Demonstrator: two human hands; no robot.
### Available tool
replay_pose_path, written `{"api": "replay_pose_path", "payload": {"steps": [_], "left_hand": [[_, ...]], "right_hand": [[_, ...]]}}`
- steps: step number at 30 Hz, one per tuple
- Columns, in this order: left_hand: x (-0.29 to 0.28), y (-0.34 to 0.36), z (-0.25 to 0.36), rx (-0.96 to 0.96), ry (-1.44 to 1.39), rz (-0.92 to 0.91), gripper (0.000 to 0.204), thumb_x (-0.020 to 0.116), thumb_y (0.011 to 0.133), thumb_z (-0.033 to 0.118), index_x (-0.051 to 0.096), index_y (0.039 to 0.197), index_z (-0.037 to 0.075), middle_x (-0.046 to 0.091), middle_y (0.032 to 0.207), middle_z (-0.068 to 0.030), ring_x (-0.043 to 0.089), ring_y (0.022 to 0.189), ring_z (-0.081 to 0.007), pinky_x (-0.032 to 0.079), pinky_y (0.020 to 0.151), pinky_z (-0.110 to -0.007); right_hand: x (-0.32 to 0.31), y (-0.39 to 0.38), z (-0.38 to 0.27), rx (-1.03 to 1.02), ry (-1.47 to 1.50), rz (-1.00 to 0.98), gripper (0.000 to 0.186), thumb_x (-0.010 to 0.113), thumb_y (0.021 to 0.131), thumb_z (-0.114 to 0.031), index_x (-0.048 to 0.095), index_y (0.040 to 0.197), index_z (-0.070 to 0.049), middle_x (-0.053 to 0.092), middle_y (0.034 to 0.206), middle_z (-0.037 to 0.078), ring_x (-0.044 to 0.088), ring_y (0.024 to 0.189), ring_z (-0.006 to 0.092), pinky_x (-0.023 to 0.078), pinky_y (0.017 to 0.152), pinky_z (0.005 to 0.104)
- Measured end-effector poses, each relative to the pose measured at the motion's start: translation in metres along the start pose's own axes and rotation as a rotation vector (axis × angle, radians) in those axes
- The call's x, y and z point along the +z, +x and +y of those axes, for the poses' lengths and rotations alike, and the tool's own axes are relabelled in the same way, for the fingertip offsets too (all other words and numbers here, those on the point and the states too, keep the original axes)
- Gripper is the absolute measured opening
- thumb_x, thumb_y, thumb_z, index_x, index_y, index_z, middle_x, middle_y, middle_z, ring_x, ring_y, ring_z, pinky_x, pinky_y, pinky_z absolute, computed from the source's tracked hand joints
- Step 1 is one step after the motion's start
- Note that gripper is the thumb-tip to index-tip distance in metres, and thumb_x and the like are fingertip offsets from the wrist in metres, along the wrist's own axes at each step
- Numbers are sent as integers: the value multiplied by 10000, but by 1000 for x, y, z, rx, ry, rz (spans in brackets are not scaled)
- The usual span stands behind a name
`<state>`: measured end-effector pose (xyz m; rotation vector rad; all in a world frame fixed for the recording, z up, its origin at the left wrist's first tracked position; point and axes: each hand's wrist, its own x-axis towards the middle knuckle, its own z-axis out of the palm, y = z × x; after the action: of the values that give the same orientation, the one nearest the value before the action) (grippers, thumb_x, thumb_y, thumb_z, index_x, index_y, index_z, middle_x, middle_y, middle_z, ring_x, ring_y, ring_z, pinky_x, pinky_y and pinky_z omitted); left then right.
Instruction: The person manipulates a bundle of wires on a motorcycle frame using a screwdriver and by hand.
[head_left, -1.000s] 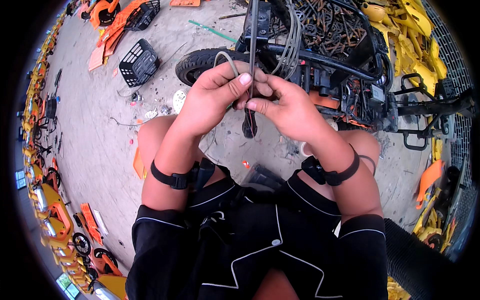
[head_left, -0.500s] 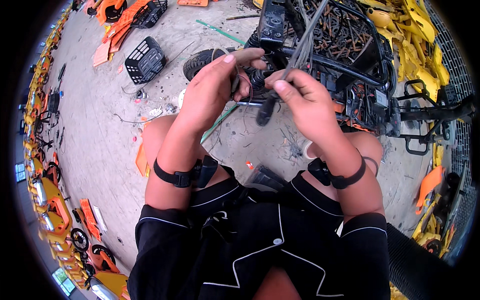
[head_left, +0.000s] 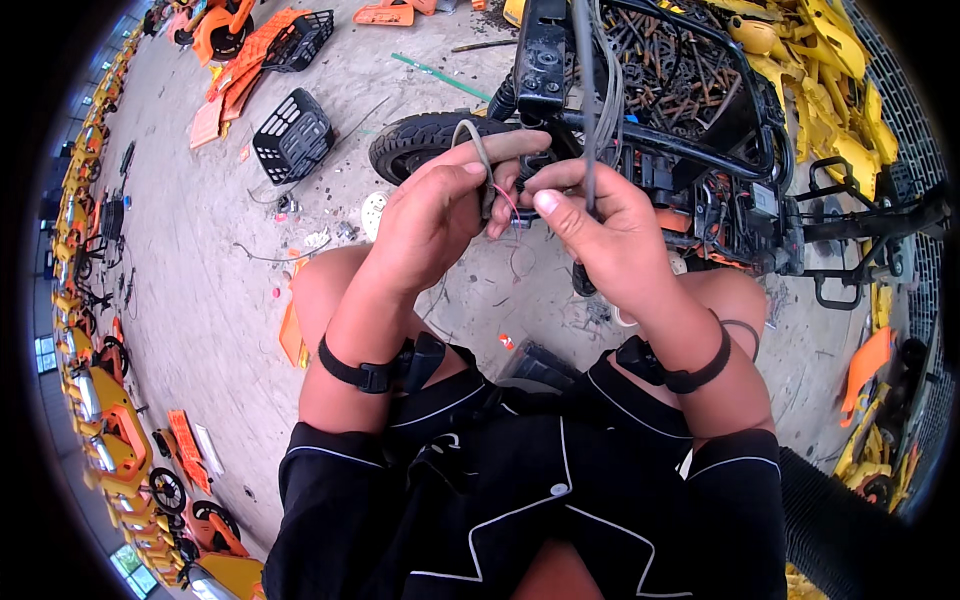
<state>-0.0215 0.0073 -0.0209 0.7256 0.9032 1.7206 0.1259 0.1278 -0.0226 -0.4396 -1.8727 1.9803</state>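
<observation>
My left hand is closed round a grey cable, which loops up over its fingers. Thin pinkish-red wires come out of the cable between my two hands. Close by on the right, my right hand has thumb and forefinger together near these wires. A long slim grey shaft runs through its grip, with a black end showing below the palm; whether it is a tool cannot be made out. Behind the hands is a stripped black vehicle frame with a black tyre.
Rusty bolts and metal bits fill the frame's top. Yellow plastic panels are heaped at the far right. A black basket lies on the concrete floor, left of the tyre. Orange and yellow bodywork lines the left side.
The grey shaft has swung more upright, its black end moving from left of my right hand to beneath it. The pinkish-red wires show more clearly between my hands.
</observation>
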Motion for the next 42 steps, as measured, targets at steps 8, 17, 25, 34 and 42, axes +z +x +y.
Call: {"api": "replay_pose_path", "payload": {"steps": [8, 17, 25, 34, 42], "left_hand": [[3, 3, -7, 51, 184, 83, 467, 385, 955, 185, 507, 1335, -58, 517, 904, -29, 496, 851, -130, 413, 777, -265], [5, 8, -21, 36, 155, -11, 430, 414, 1011, 205, 480, 1368, -23, 599, 1163, -98, 513, 1087, -145, 396, 968, -289], [10, 8, -16, 42, 330, 67, 307, 546, 988, 157, 571, 1250, -3, 608, 1121, -57, 543, 1058, -130, 434, 948, -283], [10, 9, -20, -1, 389, 99, 246, 634, 950, 157, 611, 1144, 7, 622, 1030, -30, 562, 974, -102, 469, 852, -256], [13, 8, -16, 81, 471, 222, 159, 544, 987, 89, 604, 1086, -20, 618, 993, -43, 576, 898, -104, 484, 805, -254]], "right_hand": [[0, 1, 3, 6, -99, -46, 235, 708, 888, -100, 590, 1073, -16, 612, 938, -5, 481, 722, 21, 409, 645, 178], [1, 2, 20, -63, -115, 106, 222, 738, 848, -98, 623, 1032, -48, 615, 842, -38, 429, 639, 24, 384, 578, 194], [-9, -1, 13, -52, -146, 143, 169, 718, 860, -89, 655, 1009, -42, 643, 863, -30, 457, 664, 31, 412, 617, 195], [-15, -4, 5, 11, 27, 151, 151, 708, 889, -105, 649, 1004, -29, 635, 880, -23, 508, 749, 39, 450, 683, 206], [-14, -7, -1, 79, 47, 87, 163, 658, 932, -155, 621, 1020, -23, 620, 839, -7, 464, 634, 28, 387, 569, 186]]}}
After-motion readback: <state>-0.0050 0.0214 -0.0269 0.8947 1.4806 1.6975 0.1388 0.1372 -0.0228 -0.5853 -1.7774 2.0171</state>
